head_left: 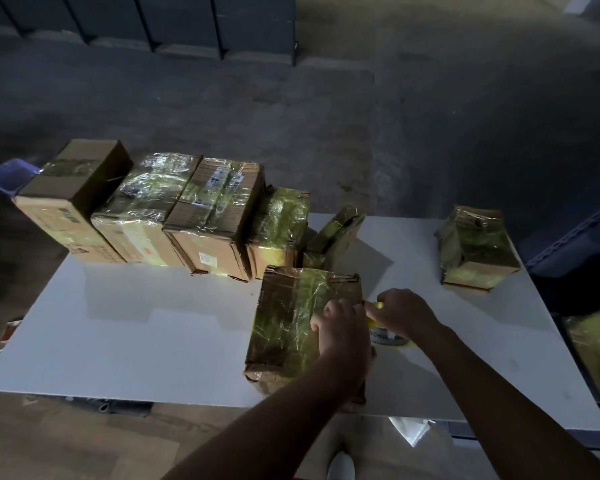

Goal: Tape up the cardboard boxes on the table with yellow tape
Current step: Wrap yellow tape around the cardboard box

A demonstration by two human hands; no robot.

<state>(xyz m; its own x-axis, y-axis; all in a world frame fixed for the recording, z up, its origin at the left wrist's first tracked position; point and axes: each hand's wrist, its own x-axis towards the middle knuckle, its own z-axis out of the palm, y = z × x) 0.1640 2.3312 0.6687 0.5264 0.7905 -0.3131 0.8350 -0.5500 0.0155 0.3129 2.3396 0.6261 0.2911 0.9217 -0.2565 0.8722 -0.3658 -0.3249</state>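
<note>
While my left hand (340, 327) curls over the right edge of the near box (291, 323) and holds it, my right hand (404, 311) grips the yellow tape roll (388, 336) just right of that box, lower centre of the frame. I count one roll and seven boxes on the white table (136, 323): the near box, a back row (215, 216) of five at upper left, and a lone box (475, 247) at the right.

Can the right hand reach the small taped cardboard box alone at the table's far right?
Probably yes: only white table lies between the right hand and that box, though it holds the yellow tape roll.
</note>
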